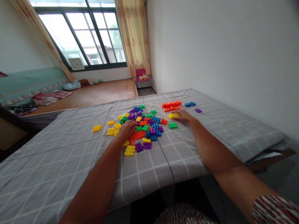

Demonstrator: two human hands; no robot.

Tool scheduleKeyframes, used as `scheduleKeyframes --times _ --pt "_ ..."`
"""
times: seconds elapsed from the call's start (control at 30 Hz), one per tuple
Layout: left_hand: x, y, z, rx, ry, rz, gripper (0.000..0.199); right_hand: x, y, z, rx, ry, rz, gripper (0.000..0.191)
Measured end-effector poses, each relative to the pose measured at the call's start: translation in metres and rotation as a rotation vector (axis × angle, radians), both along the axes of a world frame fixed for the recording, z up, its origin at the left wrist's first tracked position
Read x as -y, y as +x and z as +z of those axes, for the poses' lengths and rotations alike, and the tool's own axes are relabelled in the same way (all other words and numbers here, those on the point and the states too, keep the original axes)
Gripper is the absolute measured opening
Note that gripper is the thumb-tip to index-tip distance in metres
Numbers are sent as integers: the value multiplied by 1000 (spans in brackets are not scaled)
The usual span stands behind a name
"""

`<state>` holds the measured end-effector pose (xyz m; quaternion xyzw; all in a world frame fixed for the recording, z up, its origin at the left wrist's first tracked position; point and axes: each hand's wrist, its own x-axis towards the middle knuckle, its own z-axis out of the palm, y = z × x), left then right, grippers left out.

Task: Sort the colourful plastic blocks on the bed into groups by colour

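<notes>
A heap of small plastic pieces (139, 135), shaped like short joined tubes in yellow, green, blue, purple and orange, lies on the checked cloth. My left hand (127, 128) rests over the heap's left part, its fingers stretched towards the purple and green pieces; the fingertips are partly hidden. To the right of the heap, my right hand (183, 116) has its fingers closed on a row of yellow pieces (172, 116) on the cloth. A row of green pieces (173, 125) lies just nearer to me. Beyond the right hand sit stacked orange pieces (171, 105).
Blue pieces (190, 104) and a purple piece (198, 110) lie apart at the far right. Another yellow group (97, 128) sits left of the heap. The table's grey cloth (158, 168) drops over the front edge. A white wall (221, 56) borders the right side.
</notes>
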<state>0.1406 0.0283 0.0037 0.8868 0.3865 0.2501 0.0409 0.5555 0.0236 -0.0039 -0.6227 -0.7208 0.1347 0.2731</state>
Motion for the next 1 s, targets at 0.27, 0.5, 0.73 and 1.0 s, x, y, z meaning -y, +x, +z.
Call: scheduleKeyframes --times 0.27,0.5,0.73,1.0 --pt "-1 0 -1 -1 -17 15 31 0 -11 3 -23 11 29 41" --pt "-2 0 -3 -18 -20 24 31 -1 -6 4 -159 5 21 47" --pt "1 0 0 -8 -7 17 31 -26 18 23 -350 133 -260 33" --pt "4 -1 5 -15 -6 2 30 -54 134 30 103 84 -553 32"
